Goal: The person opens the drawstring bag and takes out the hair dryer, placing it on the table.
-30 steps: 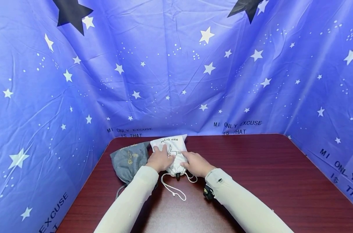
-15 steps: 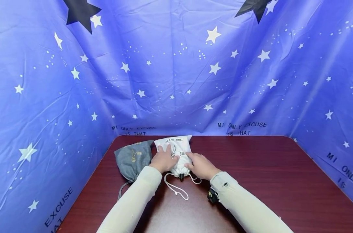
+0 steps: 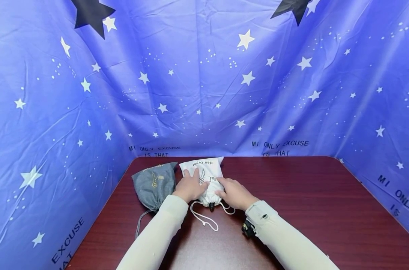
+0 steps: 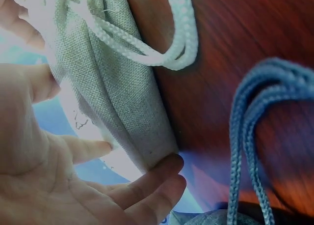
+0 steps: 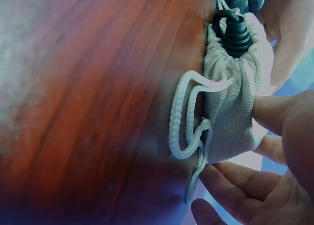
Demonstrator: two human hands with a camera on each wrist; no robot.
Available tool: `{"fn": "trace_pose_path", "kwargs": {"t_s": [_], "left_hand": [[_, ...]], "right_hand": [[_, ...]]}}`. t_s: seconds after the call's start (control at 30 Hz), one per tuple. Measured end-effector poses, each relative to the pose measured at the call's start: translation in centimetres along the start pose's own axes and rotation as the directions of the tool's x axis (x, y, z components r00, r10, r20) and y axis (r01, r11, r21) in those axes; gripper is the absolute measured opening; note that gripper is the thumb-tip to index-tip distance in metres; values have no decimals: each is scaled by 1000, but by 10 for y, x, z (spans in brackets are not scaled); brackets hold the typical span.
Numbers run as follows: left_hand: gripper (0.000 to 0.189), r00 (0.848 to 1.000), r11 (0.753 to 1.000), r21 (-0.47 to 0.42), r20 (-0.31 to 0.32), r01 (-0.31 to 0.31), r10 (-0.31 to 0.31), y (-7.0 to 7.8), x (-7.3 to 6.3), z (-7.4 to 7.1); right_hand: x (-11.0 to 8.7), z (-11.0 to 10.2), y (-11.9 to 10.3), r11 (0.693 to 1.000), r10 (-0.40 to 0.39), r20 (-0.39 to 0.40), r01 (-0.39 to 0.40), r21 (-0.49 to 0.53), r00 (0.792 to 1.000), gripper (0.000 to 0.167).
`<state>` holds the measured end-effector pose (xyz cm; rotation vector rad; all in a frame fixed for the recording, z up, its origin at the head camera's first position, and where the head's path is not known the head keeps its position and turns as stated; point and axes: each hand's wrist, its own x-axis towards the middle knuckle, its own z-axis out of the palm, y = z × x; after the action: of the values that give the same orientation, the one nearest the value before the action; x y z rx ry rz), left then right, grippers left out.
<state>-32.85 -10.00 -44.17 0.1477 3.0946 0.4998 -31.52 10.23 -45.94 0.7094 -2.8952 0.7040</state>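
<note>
A white drawstring bag printed "Hair Dryer" lies toward the table's far edge, its gathered mouth facing me. A black ribbed cord end pokes out of that mouth. My left hand rests on the bag's left side with fingers spread; in the left wrist view, fingertips touch its lower edge. From the other side my right hand touches the bag, its thumb against the cloth near the neck and its other fingers along the side.
Left of the white bag lies a grey drawstring bag with a gold print, partly behind my left sleeve. Its grey cord and the white cord trail over the dark red table. A blue star-patterned cloth hangs around it.
The head view shifted slightly between the oldest frame and the middle one. Both hands stay on the white bag, and both bags keep their places on the table.
</note>
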Motion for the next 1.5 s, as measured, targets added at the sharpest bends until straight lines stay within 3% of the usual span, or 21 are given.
{"fn": "trace_pose_path", "kwargs": {"t_s": [0.5, 1.03, 1.5], "left_hand": [[83, 998, 997, 61, -34, -43, 46, 4, -11, 4], [85, 997, 998, -6, -36, -62, 61, 5, -24, 4], [86, 995, 996, 15, -35, -93, 94, 9, -34, 7]], "right_hand": [[-12, -1, 4, 1000, -3, -14, 3, 1, 1000, 57], [-28, -1, -1, 1000, 14, -15, -14, 11, 1000, 54], [-46, 0, -1, 1000, -8, -41, 8, -12, 999, 55]]}}
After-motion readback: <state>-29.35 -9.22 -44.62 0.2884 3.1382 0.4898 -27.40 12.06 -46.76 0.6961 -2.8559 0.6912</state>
